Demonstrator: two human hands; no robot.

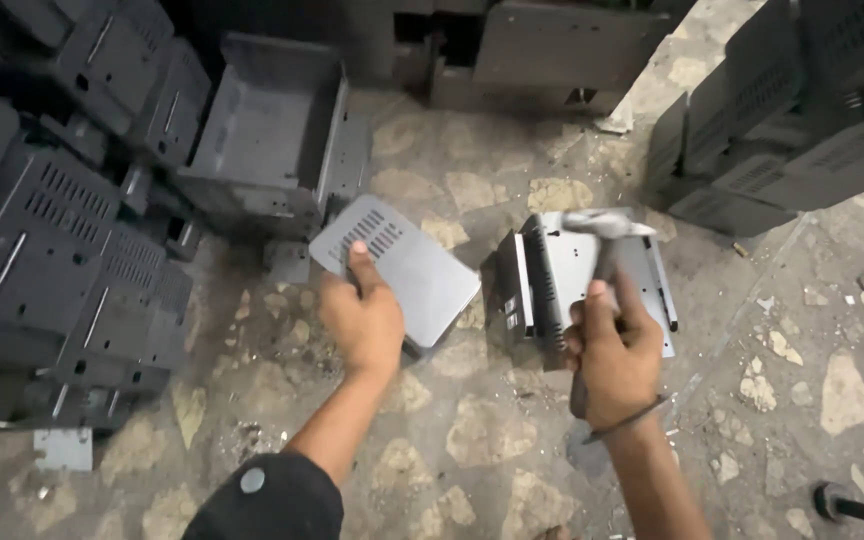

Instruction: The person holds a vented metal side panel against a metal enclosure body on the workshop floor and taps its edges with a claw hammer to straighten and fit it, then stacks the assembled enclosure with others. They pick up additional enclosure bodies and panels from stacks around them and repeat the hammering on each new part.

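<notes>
- Gripping a grey vented cover panel (402,265), the left hand (364,322) has its fingers clamped on the panel's near edge; the panel tilts above the stone floor (472,440)
- Just right of the panel, the right hand (614,360) is closed round a hammer (604,232)
- Behind the hammer stands an open metal case (552,280); left of the panel, stacked dark casings (62,260)

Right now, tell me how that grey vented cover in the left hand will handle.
The vented cover looks like thin sheet metal: probably stiff and light for its size. The left hand grips only one edge, so it may swing. Its edges could be sharp.
</notes>
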